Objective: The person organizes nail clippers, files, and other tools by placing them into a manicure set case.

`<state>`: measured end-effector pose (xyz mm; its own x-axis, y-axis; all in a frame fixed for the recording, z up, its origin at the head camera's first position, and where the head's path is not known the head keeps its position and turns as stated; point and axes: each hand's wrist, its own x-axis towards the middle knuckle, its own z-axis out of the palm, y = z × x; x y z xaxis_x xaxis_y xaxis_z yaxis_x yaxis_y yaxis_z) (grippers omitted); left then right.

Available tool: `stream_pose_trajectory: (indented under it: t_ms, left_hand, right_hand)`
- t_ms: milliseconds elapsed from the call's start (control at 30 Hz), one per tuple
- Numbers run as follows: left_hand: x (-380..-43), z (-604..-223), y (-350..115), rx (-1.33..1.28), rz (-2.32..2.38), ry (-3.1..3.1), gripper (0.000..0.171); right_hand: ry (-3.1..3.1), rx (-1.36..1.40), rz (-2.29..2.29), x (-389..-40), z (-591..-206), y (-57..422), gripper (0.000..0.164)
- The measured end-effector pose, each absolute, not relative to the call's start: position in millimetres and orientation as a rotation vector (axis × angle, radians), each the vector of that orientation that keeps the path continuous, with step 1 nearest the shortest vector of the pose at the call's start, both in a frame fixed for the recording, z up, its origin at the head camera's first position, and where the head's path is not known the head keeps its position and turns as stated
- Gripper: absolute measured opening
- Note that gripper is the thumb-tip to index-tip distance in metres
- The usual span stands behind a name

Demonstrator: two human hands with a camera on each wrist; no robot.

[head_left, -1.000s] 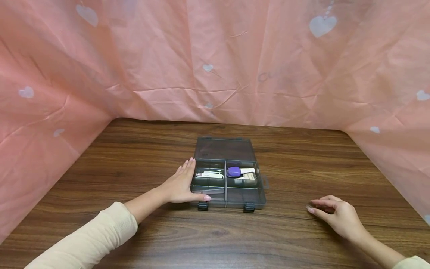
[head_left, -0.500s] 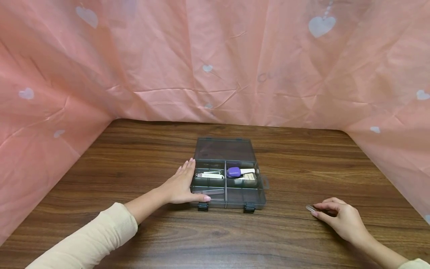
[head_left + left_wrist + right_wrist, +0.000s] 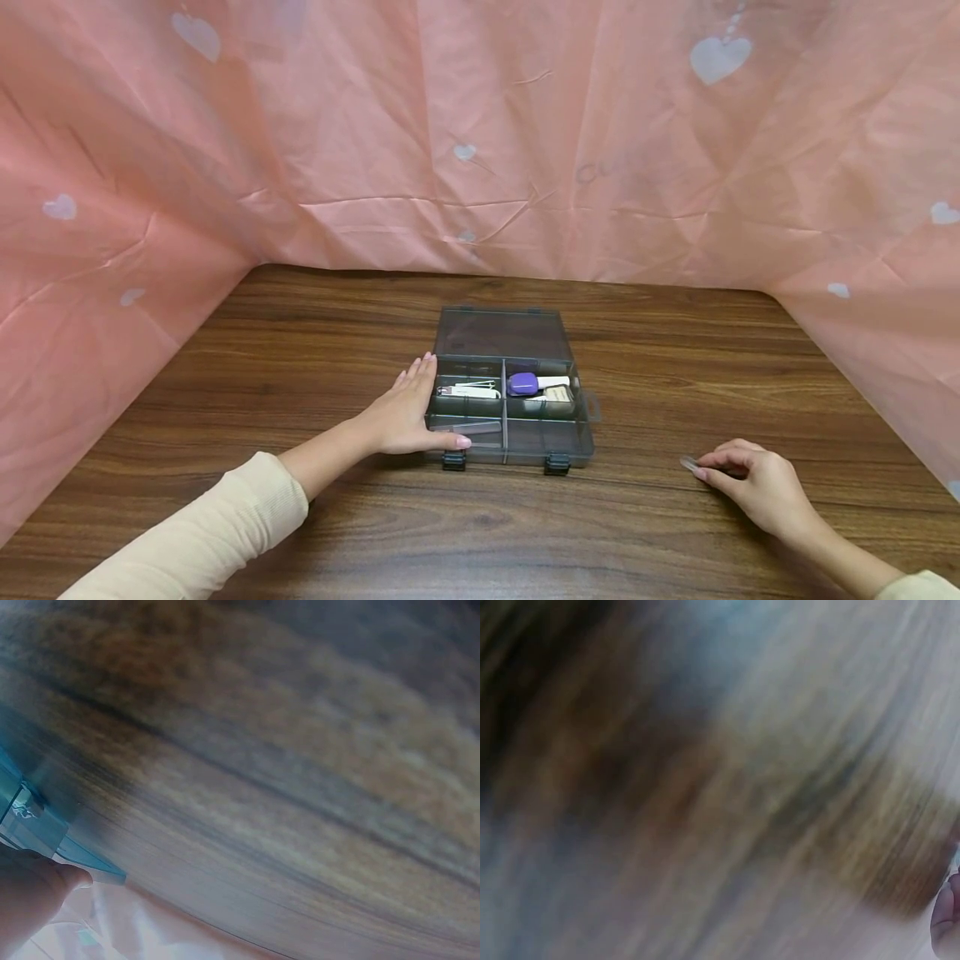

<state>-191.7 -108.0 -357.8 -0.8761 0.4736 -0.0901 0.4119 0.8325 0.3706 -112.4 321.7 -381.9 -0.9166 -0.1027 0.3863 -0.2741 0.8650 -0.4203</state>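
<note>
A translucent dark grey compartment box (image 3: 540, 437) lies on the table with its lid (image 3: 501, 333) folded back. My left hand (image 3: 405, 412) rests along the box's left side, fingers straight, thumb over the front left corner. Inside, the back left section holds a white nail clipper (image 3: 468, 392). The back right one has a purple nail polish bottle (image 3: 522, 384) with a white cap and a cream-coloured item (image 3: 557, 393). Flat clear strips (image 3: 476, 428) lie in the front left section. Off to the right, my right hand (image 3: 761, 483) pinches a small clear piece (image 3: 687, 462) between thumb and fingers.
A wood-grain table (image 3: 337, 533) carries the box. Pink cloth (image 3: 525, 125) with pale hearts hangs behind it and along both sides. Two black latches, one of them the right latch (image 3: 557, 464), hang at the box's front; a loop handle (image 3: 592, 407) sticks out at its right.
The right hand has shifted slightly rightward and then back, still pinching the clear piece, more of which shows past the fingertips. The left hand and the box have stayed put.
</note>
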Motion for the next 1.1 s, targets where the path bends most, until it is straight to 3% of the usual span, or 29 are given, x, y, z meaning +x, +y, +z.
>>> stream_pose_trajectory:
  t_ms: [633,1100]
  left_hand:
    - [-192,-358,-107,0.703,0.515,2.842,0.124]
    - [-191,-357,-108,0.696,0.514,2.838,0.124]
  right_hand:
    - [-2.592,0.461,0.612,-116,-380,317,0.023]
    - [-2.565,0.478,0.732,-126,-368,303,0.018]
